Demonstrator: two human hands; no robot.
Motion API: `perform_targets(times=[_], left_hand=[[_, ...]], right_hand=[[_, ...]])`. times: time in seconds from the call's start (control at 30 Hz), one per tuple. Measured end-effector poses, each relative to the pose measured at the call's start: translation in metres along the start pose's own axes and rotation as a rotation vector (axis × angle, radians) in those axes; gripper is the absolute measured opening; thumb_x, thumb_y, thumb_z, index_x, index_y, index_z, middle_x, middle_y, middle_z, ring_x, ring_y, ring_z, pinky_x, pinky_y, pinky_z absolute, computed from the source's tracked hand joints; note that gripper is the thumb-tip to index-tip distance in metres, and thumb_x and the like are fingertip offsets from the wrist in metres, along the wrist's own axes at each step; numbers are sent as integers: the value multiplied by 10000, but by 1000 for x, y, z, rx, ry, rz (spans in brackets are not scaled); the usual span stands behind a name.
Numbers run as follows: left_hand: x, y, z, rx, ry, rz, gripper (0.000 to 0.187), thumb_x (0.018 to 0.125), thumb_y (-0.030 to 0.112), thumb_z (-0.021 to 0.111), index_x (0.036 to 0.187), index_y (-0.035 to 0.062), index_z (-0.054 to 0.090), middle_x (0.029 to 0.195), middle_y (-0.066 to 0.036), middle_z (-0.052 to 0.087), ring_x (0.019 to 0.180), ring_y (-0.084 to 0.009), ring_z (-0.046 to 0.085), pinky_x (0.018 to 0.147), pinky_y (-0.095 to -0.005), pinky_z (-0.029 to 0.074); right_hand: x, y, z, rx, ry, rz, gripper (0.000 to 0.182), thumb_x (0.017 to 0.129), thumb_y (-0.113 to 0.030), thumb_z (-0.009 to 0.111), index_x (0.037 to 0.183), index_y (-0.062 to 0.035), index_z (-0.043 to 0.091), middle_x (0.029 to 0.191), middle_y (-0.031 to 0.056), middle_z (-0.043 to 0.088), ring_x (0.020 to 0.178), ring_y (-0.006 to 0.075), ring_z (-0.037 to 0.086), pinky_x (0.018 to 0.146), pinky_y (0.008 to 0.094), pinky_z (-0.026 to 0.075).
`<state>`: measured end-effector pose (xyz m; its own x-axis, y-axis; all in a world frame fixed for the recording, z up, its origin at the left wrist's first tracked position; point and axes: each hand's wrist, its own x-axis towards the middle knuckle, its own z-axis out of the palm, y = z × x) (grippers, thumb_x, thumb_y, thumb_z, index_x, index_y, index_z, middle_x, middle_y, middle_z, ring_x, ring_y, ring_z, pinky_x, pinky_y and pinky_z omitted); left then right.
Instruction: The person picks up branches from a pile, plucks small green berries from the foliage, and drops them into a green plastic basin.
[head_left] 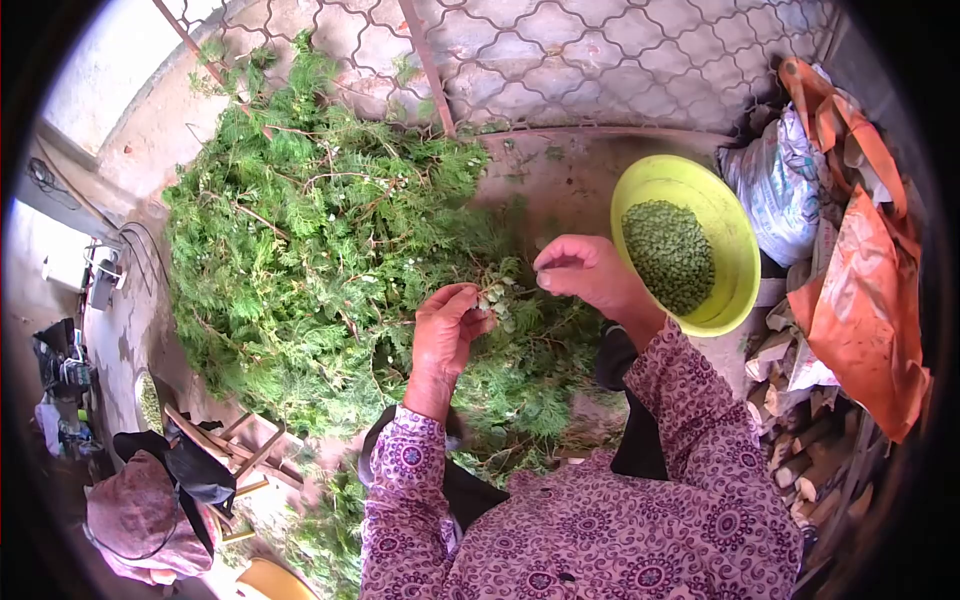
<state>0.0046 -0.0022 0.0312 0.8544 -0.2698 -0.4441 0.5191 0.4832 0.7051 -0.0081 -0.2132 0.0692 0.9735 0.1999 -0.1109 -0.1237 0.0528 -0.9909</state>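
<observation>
My left hand [448, 335] is closed round a green conifer sprig [497, 298] that carries small pale-green cones. It is held above the edge of a large heap of cut conifer branches [310, 240]. To the right of the sprig is my right hand [590, 275], apart from it. Its thumb and index finger are bent toward each other with a small gap, and I see nothing between them. Just beyond the right hand stands a yellow-green basin [742, 255] with many small green cones [668, 255] in it.
A wire mesh fence [590, 60] runs along the back. On the right are a white sack [775, 185], an orange sheet [865, 300] and stacked firewood [810, 450]. At lower left, a person in a hat [140, 510] is near a wooden stool [245, 445] and a yellow container [270, 580].
</observation>
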Motion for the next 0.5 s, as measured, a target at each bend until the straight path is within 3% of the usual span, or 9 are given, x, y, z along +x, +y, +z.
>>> perform_targets(times=[0.07, 0.13, 0.17, 0.27, 0.37, 0.5], left_hand=[[2, -4, 3, -22, 19, 23, 154, 786, 84, 596, 914, 3, 567, 755, -52, 584, 611, -166, 579, 552, -302, 521], [4, -8, 5, -57, 13, 43, 140, 788, 78, 589, 900, -2, 567, 755, -68, 589, 626, -194, 600, 550, -319, 528], [5, -9, 8, -52, 14, 39, 140, 788, 78, 589, 900, -2, 567, 755, -68, 589, 626, -194, 600, 550, -319, 528], [7, -11, 10, -108, 7, 19, 126, 789, 77, 588, 883, -5, 569, 752, -76, 594, 632, -198, 606, 547, -328, 531], [12, -17, 7, -84, 34, 10, 113, 792, 83, 588, 858, -8, 571, 742, -78, 596, 623, -196, 606, 541, -323, 533], [10, -20, 9, -52, 34, -2, 108, 796, 93, 590, 834, -6, 572, 714, -74, 596, 602, -175, 605, 521, -298, 532]], right_hand=[[-2, 2, 7, -47, 3, -25, 172, 732, -70, 640, 888, -14, 593, 741, 2, 572, 622, 60, 520, 576, 195, 415], [-2, 8, 16, -468, -22, -234, 218, 691, -109, 675, 879, -31, 597, 747, 22, 563, 637, 87, 525, 575, 219, 414], [-1, 11, 18, -463, -18, -233, 218, 691, -109, 675, 879, -31, 597, 747, 22, 563, 637, 87, 525, 575, 219, 414], [1, 11, 26, -648, 95, -478, 279, 624, -191, 696, 824, -38, 574, 756, 95, 526, 649, 235, 526, 562, 326, 432], [2, 9, 35, -830, 179, -579, 284, 608, -178, 689, 812, -45, 542, 769, 97, 520, 714, 266, 525, 601, 359, 428], [4, 15, 37, -909, 146, -510, 276, 596, -168, 682, 782, -58, 510, 774, 98, 509, 749, 285, 515, 629, 390, 416]])
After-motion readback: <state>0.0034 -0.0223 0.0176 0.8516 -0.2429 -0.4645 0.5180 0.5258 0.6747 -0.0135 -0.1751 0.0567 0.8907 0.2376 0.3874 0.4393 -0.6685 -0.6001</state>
